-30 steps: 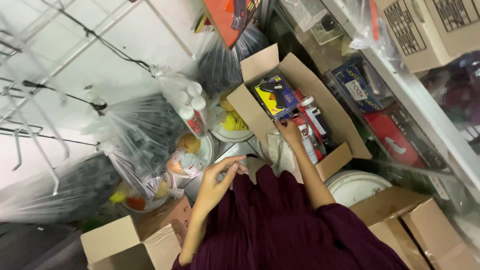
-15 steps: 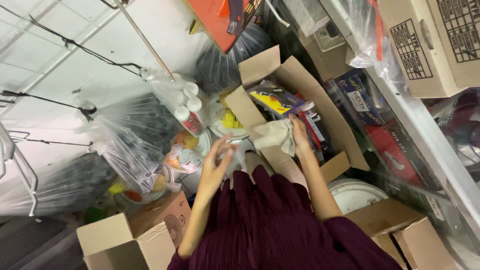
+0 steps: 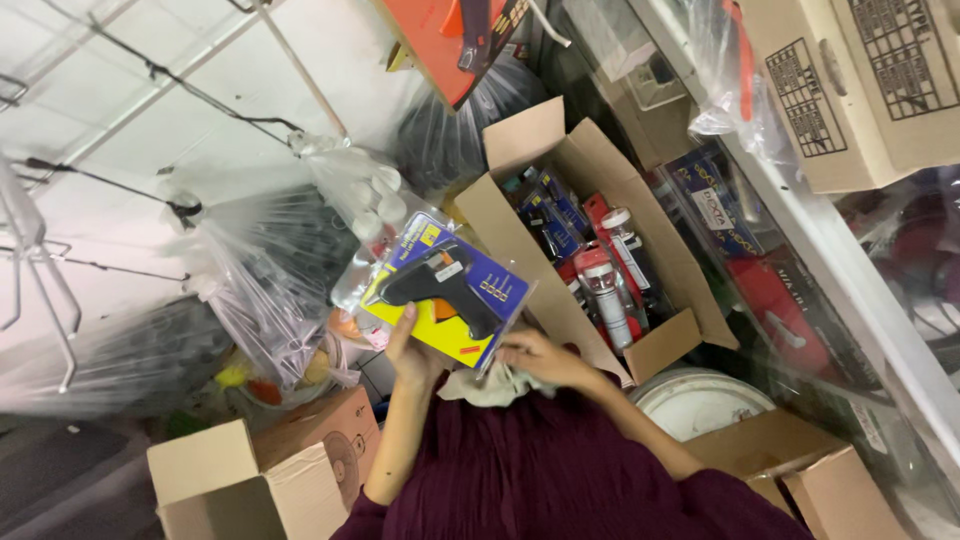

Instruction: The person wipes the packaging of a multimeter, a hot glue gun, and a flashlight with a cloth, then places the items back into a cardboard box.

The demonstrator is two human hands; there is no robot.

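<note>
My left hand (image 3: 408, 352) grips the lower edge of a blister pack (image 3: 447, 289) with a black glue gun on a yellow and purple card, held up in front of me. At the pack's right corner my right hand (image 3: 533, 357) touches it and presses a pale cloth (image 3: 492, 387) against my dark red garment. Just right of the pack stands an open cardboard box (image 3: 520, 240) with more purple packs and red-and-white bottles inside.
Clear plastic bags (image 3: 270, 280) of goods hang at left. An open cardboard box (image 3: 240, 480) sits at lower left, another box (image 3: 800, 470) at lower right beside a white round lid (image 3: 700, 400). Shelves with boxes (image 3: 850, 90) run along the right.
My right hand came out of the open box with the cloth. The glue gun pack, not seen before, is now held up in both hands left of the box.
</note>
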